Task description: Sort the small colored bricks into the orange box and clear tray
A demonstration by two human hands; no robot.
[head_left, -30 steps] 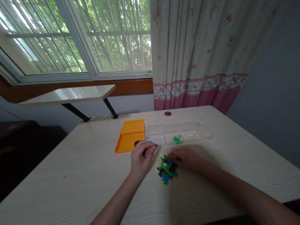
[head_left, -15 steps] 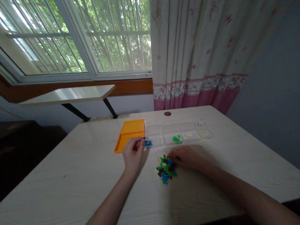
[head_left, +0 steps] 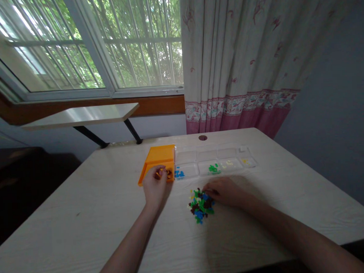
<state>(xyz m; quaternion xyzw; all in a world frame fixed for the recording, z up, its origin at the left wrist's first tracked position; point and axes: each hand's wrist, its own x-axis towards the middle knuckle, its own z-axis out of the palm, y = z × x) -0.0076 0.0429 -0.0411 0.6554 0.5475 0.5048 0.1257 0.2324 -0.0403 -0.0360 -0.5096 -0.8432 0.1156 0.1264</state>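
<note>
My left hand [head_left: 154,185] is over the near half of an orange box [head_left: 157,155] with its lid folded back, thumb and fingers pinched together. Beside the fingertips, small dark brown pieces [head_left: 169,174] lie in the box; whether the fingers still hold one is hidden. My right hand [head_left: 224,192] rests on the table with fingers curled at the right edge of a mixed pile of small plastic pieces [head_left: 201,206], brown, green, blue, yellow and white. What its fingertips grip, if anything, I cannot make out.
A clear tray with compartments [head_left: 208,154] adjoins the orange box. Blue pieces [head_left: 179,173], green pieces [head_left: 214,168] and yellow pieces [head_left: 245,161] sit in separate near compartments. A raised shelf [head_left: 88,115] stands at the back left, and a curtain [head_left: 227,71] hangs behind the table.
My left hand has moved left, from beside the blue pieces to over the orange box, and brown pieces now show in it. My right hand has stayed at the pile.
</note>
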